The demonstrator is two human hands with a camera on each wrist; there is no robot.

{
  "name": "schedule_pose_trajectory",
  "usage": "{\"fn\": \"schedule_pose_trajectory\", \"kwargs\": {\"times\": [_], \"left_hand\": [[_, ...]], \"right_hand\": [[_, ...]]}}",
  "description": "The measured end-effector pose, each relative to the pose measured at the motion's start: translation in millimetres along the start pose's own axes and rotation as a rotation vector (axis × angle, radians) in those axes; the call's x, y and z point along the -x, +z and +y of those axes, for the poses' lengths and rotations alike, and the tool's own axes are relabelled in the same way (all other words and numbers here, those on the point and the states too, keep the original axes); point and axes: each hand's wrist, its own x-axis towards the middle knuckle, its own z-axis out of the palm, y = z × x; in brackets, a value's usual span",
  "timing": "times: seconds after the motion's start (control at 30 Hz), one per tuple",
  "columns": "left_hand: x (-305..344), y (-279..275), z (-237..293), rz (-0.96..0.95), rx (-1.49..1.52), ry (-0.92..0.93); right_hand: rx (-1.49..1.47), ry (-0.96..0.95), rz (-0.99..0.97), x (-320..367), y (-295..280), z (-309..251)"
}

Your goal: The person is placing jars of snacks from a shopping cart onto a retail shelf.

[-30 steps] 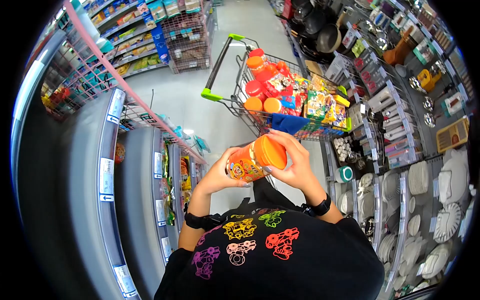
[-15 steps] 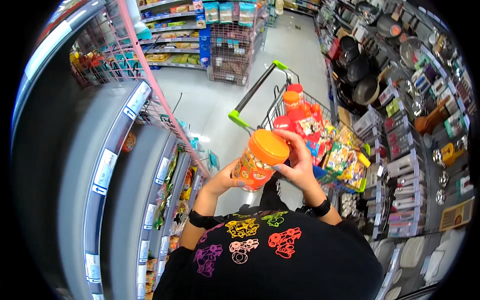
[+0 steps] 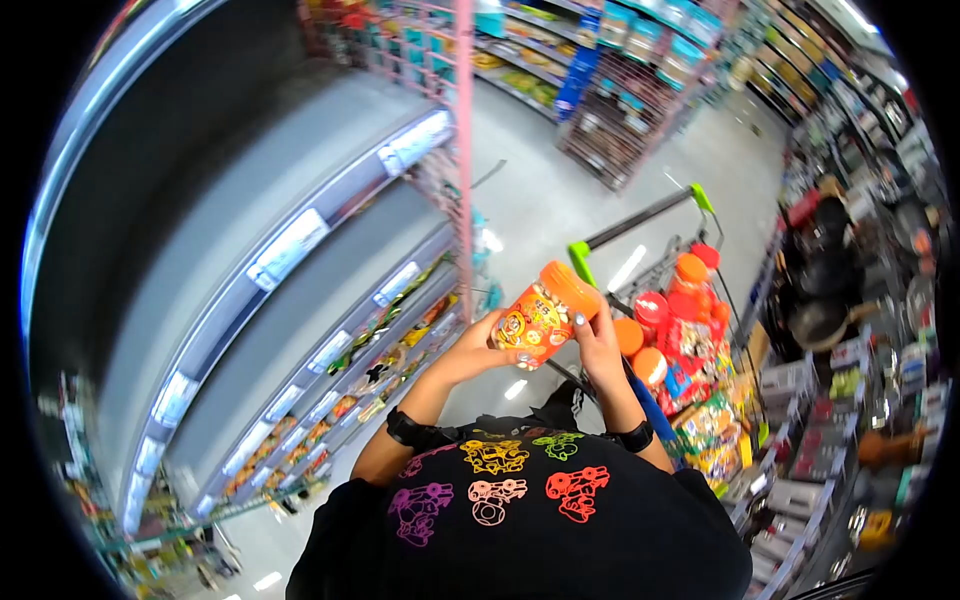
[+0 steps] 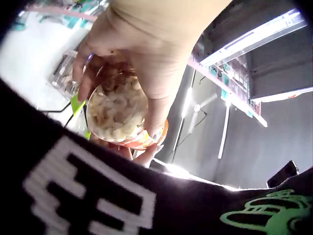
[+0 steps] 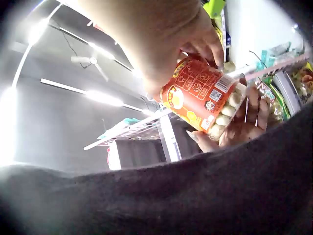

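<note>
Both hands hold a clear plastic jar (image 3: 540, 318) with an orange lid and an orange printed label, in front of the chest. It leans over, lid up and to the right in the head view. My left hand (image 3: 472, 355) grips the lower end, thumb across the side; the left wrist view shows pale, rounded pieces through the jar's bottom (image 4: 117, 110). Fingers of my right hand (image 3: 600, 352) curl round the lid end. In the right wrist view a red label (image 5: 198, 93) with a barcode faces the camera, and left-hand fingers (image 5: 244, 131) support the bottom.
A shopping cart with a green-ended handle (image 3: 640, 220) stands just ahead to the right, loaded with red jars (image 3: 652, 312) and snack packs (image 3: 710, 435). Grey shelves (image 3: 330, 150) with price tags and a pink post (image 3: 463, 150) are at left. Pans (image 3: 822, 322) hang at right.
The head view has turned left, so the cart and shelves sit farther right. The jar was tilted, came more upright, and now leans right again. Both hands have kept hold of it.
</note>
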Motion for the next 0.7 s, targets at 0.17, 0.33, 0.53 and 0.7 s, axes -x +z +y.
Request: {"fn": "schedule_pose_trajectory", "kwargs": {"times": [0.17, 0.33, 0.53, 0.7], "left_hand": [[32.2, -22.4, 16.9, 0.181, -0.107, 0.054], [47.6, -34.2, 28.9, 0.241, -0.235, 0.117], [36.4, -23.5, 27.4, 0.254, -0.209, 0.031], [37.2, -19.2, 22.4, 0.387, -0.102, 0.075]], "right_hand": [[-0.135, 0.111, -0.228, -36.1, 38.6, 12.1], [-0.179, 0.216, -0.466, -73.1, 62.8, 9.1], [-0.176, 0.285, -0.583, -98.4, 69.0, -3.9], [-0.199, 0.349, -0.596, -97.4, 69.4, 1.6]]}}
